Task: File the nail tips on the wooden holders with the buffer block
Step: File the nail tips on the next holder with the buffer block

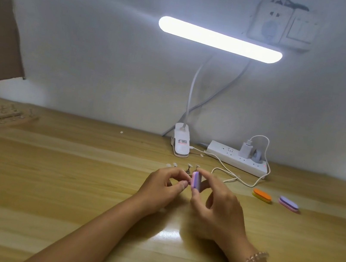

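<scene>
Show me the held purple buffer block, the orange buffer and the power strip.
purple buffer block (195,181), head view, its purple face
orange buffer (262,194), head view, top face
power strip (231,157), head view, white top

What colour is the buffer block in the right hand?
The buffer block is purple; head view.

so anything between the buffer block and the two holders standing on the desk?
Nothing visible. The right hand grips the purple buffer block. The left hand pinches at its edge, and what it holds is hidden. The two holders stand just behind the hands, with no other thing between.
</scene>
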